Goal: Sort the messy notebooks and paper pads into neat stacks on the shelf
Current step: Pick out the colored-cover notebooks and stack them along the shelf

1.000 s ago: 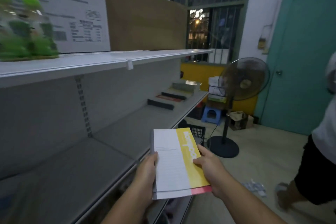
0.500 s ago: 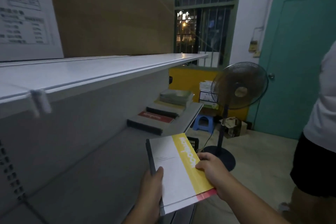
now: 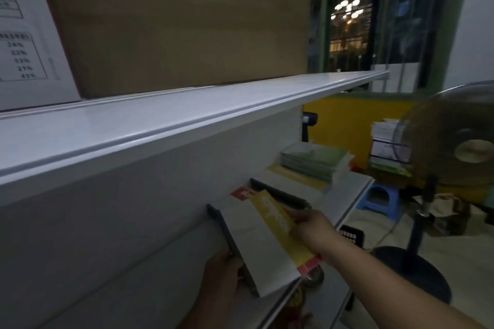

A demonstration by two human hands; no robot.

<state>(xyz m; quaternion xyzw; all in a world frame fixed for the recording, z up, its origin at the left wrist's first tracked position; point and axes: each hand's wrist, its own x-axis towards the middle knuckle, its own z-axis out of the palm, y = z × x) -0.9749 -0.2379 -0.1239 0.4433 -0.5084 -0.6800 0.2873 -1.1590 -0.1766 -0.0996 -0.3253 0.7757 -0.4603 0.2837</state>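
A white paper pad (image 3: 256,246) with a yellow strip and a red end is held over the lower shelf (image 3: 149,275). My left hand (image 3: 222,272) grips its dark spine side from below. My right hand (image 3: 311,226) holds the yellow edge. Just beyond it on the shelf lie a pad with a red cover (image 3: 242,193), a dark-spined white pad (image 3: 283,189) and a stack of green notebooks (image 3: 312,161) on a yellow pad at the shelf's far end.
The upper shelf (image 3: 160,120) juts out above my hands and carries a big brown carton (image 3: 173,24) and a white printed box (image 3: 24,43). A standing fan (image 3: 451,147), a blue stool (image 3: 379,199) and a black basket (image 3: 351,235) stand on the floor to the right.
I have moved closer to the shelf's far end. Both hands have carried the pad forward and left, over the lower shelf, close to the pads lying there. The person at right has left the view.
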